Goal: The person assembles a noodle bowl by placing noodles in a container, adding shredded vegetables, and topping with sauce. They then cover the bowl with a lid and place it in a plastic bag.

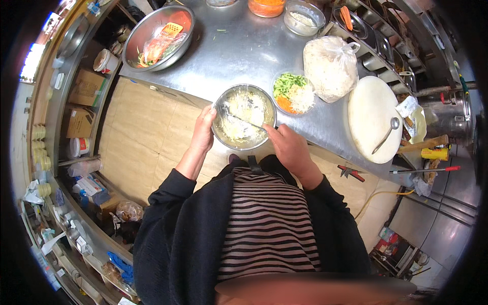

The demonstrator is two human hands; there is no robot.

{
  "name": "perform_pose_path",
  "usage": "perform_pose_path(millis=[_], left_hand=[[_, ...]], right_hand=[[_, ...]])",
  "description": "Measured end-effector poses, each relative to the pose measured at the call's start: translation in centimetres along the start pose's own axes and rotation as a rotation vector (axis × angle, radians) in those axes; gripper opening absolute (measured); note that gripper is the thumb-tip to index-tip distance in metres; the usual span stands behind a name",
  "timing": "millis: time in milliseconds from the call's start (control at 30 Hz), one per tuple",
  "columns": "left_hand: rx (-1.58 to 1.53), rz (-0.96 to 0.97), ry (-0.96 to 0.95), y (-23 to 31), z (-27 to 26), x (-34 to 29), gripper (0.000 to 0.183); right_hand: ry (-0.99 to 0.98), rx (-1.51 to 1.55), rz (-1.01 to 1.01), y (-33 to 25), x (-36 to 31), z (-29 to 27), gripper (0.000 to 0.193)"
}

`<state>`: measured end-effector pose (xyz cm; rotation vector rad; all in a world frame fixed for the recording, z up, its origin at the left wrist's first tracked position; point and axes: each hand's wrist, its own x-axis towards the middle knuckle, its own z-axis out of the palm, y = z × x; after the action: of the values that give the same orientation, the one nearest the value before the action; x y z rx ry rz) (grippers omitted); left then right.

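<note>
A round metal mixing bowl sits at the table's near edge, partly overhanging it, with a pale, wet, lumpy mixture smeared over its inside. My left hand grips the left rim, thumb on top. Closed round a thin-handled utensil, my right hand is at the bowl's right side. The utensil's far end lies in the mixture, and I cannot make out its kind. Just beyond my right hand stands a clear bowl of chopped green vegetable, orange shreds and pale shreds.
At the far left is a large metal bowl holding a yellow grater and a plastic bag. A filled clear bag and a round white board with a spoon occupy the table's right. Shelves with boxes line the left.
</note>
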<state>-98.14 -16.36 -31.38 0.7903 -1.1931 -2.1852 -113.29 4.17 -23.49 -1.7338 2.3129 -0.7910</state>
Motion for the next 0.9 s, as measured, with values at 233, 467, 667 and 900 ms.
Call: perform_pose_path(millis=[233, 467, 667, 900], left_hand=[[0.267, -0.065, 0.047, 0.9, 1.7, 2.1, 0.041], [0.236, 0.067, 0.124, 2.7, 4.1, 3.9, 0.041], [0.419, 0.14, 0.154, 3.7, 5.2, 4.9, 0.044], [0.379, 0.098, 0.111, 3.1, 5.9, 5.2, 0.046]], right_hand=[[0.311, -0.034, -0.119, 4.4, 4.1, -1.4, 0.023], [0.219, -0.121, -0.063, 7.9, 3.9, -3.7, 0.02], [0.099, -0.02, -0.081, 8.9, 3.0, -5.4, 0.012], [0.334, 0.054, -0.21, 9.6, 5.6, -4.5, 0.023]])
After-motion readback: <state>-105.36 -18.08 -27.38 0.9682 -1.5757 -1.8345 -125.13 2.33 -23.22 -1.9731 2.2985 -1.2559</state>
